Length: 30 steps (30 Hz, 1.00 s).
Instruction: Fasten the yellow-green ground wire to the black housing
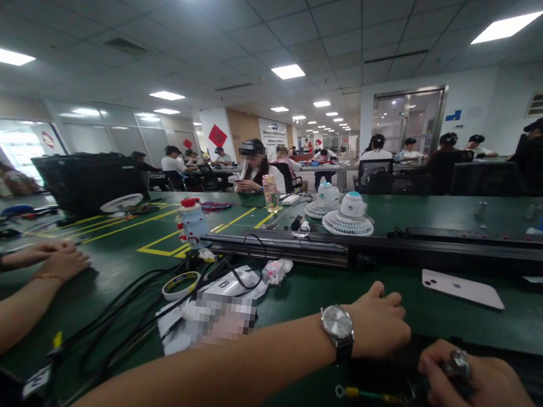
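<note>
Green worktop (pixel 437 318), phone (pixel 463 289) as landmark. Nearer side of phone: black bar (pixel 538 374); leftward, ring-ended wire (pixel 368 395). Left hand (pixel 378 323) by bar, perhaps steadying; fingers half-curled, contact hidden, forearm slanting across. Right hand (pixel 496 400) beside, perhaps guiding wire; thumb and fingers bent inward, grip unclear.

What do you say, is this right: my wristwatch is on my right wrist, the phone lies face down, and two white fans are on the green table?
Not quite: the head view shows the wristwatch on the wrist of your left hand. The phone does lie face down, and two white fans are on the green table.
</note>
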Tool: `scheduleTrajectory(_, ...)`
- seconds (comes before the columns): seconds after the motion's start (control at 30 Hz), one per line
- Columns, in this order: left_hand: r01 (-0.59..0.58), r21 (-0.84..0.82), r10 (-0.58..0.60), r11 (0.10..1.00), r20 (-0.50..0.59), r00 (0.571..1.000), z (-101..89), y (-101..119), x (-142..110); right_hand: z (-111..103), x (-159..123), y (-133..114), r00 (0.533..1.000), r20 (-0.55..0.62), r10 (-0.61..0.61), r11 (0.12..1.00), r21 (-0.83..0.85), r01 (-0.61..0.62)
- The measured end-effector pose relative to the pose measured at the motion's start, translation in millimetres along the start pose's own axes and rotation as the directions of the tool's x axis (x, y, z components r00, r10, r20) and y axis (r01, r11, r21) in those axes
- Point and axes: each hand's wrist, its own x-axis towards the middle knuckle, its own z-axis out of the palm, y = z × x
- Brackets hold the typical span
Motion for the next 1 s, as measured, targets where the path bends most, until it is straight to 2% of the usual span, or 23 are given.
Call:
scheduleTrajectory(0.27,0.004,-0.021,-0.002,1.0,0.084,0.996,-6.7,7.7,4.0,-1.0,-0.1,-2.5,0.999,-0.025,-0.038,0.999,0.007,0.038)
scheduleTrajectory(0.5,-0.044,-0.057,0.053,0.997,0.167,0.985,-2.4,0.1,9.7,-1.5,-2.1,-0.5,1.0,0.011,0.009,1.0,0.018,-0.009)
scheduleTrajectory(0.67,-0.083,-0.066,0.094,0.994,0.196,0.976,-4.8,-3.6,11.2,-2.5,-3.5,5.2,0.998,-0.009,0.054,0.998,0.024,-0.054)
scheduleTrajectory(0.83,-0.098,-0.086,0.111,0.991,0.166,0.98,-8.8,-2.4,8.2,-6.2,-1.5,2.8,0.999,-0.013,0.043,0.999,0.018,-0.043)
scheduleTrajectory(1.0,-0.053,-0.169,0.06,0.984,0.035,0.998,-11.0,-7.4,5.1,-19.0,3.8,-9.2,0.996,0.026,0.082,0.994,0.067,-0.083)
